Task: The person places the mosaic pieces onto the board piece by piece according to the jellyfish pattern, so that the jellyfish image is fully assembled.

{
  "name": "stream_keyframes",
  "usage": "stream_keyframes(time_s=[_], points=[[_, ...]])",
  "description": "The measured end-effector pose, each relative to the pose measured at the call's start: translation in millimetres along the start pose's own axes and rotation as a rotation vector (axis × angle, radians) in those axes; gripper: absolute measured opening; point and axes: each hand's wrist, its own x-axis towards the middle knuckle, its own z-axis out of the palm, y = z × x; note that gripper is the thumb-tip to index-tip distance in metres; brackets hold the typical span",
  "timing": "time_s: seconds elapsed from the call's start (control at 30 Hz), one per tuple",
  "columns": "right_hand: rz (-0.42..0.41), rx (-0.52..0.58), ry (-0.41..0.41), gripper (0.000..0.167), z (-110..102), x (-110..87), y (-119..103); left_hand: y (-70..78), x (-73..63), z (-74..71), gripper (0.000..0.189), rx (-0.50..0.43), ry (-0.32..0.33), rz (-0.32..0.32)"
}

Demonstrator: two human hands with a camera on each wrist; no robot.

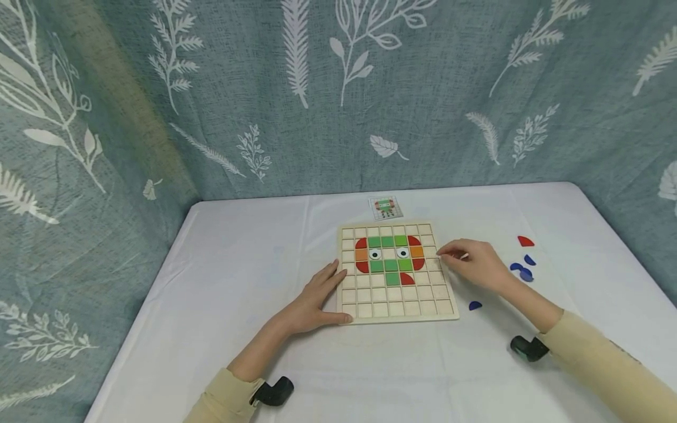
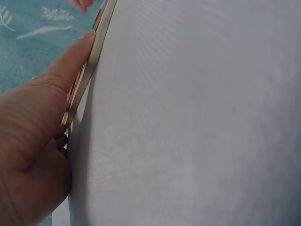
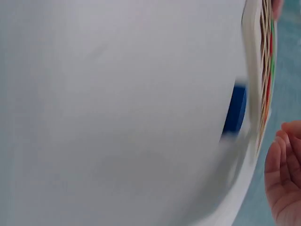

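My left hand (image 1: 313,301) lies with spread fingers at the left side of a wooden grid board (image 1: 365,308). Its fingertips rest on the left edge and its thumb on the near left corner; the left wrist view shows the thumb (image 2: 70,61) along the rim. On the board, green, red and orange tiles and two eye tiles (image 1: 402,252) form a figure, with a red quarter-circle tile (image 1: 406,279) at its lower right. Over the right edge hovers my right hand (image 1: 476,263), fingers loosely bent, tips close together; no piece shows between them.
A small picture card (image 1: 385,208) lies behind the board. To the right on the white cloth are a red quarter-circle piece (image 1: 525,241), several blue pieces (image 1: 526,275) and a nearer blue half-round piece (image 1: 475,305). A patterned curtain (image 1: 328,147) hangs behind the table.
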Motion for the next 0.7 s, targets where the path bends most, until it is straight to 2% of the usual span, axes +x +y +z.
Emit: stream_keyframes(time_s=[0.2, 0.43, 0.57, 0.7], points=[[0.105, -0.024, 0.095, 0.021, -26.8, -13.9, 26.9, 0.2, -1.1, -0.1, 0.093, 0.004, -0.003, -0.009], [0.206, -0.110, 0.197, 0.026, -53.9, -26.6, 65.8, 1.2, -0.6, 0.4, 0.094, -0.005, 0.001, -0.015], [0.291, -0.132, 0.216, 0.029, -64.5, -30.7, 80.5, 1.5, -0.4, 0.5, 0.094, -0.006, -0.002, -0.011], [0.357, -0.146, 0.189, 0.037, -71.4, -31.1, 89.6, 1.3, -0.6, 0.2, 0.094, -0.007, -0.002, -0.010]])
